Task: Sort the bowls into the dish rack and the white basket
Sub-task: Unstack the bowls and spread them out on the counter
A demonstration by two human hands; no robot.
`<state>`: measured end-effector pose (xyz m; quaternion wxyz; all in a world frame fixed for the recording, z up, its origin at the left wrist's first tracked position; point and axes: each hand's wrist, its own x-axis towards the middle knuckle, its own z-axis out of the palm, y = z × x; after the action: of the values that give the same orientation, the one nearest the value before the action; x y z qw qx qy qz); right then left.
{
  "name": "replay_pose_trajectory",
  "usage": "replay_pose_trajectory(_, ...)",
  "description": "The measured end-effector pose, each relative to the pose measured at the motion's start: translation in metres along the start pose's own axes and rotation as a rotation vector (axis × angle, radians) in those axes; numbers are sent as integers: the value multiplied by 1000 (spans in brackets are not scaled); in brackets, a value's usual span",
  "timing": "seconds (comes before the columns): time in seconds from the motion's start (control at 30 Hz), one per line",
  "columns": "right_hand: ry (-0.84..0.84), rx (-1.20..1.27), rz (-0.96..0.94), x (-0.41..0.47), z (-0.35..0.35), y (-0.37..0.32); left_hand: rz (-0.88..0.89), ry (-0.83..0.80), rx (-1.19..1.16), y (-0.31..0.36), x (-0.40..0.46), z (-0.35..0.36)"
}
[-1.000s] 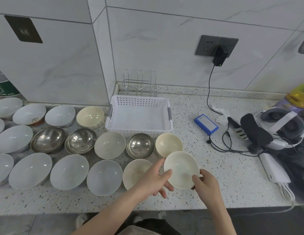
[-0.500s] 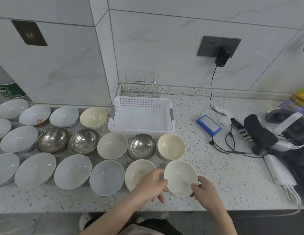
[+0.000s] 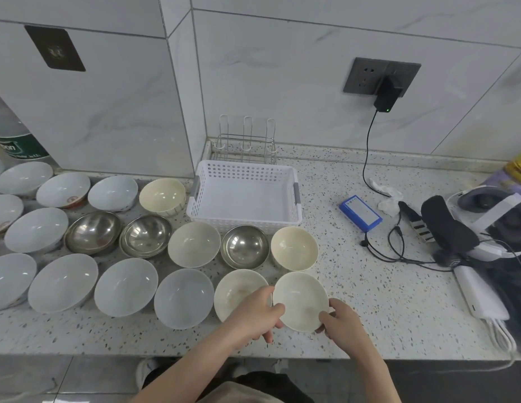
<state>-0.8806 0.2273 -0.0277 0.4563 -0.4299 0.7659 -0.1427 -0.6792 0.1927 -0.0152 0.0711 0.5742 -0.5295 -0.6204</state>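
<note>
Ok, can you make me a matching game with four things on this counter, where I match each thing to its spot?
Things:
1. white basket
2. dish rack
3. blue box
4. cream bowl

Spots:
A. held between the left hand and right hand
B. in the corner against the wall, behind the basket
C. right of the basket, beside the black cables
D. just behind the steel bowl

Pairs: 1-D, 2-B, 3-C, 4-A
</note>
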Motion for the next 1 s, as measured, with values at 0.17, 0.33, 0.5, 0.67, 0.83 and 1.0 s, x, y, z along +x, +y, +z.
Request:
replay_pose_trajectory(0.17, -34, -5, 44, 3, -3, -3, -10, -4, -14, 1, 2, 0)
replay_pose_trajectory(0.33, -39, -76, 64, 2, -8, -7, -24, -1, -56, 1, 5, -4)
replay_pose_trajectory(0.5, 120, -224, 84, -1, -14, -21, 8, 27, -157, -4, -3, -21)
replay_pose_trajectory(0.67, 241, -348, 68, -5, -11, -62, 100, 227, -323, -15, -20, -60)
replay_pose_trajectory(0.83, 193, -431, -51, -11, 24, -119, 187, 469, -366, -47, -47, -116)
replay_pose_trajectory(1.0, 91, -411, -276, -23, 105, -184, 177, 627, -382, -107, -95, -184)
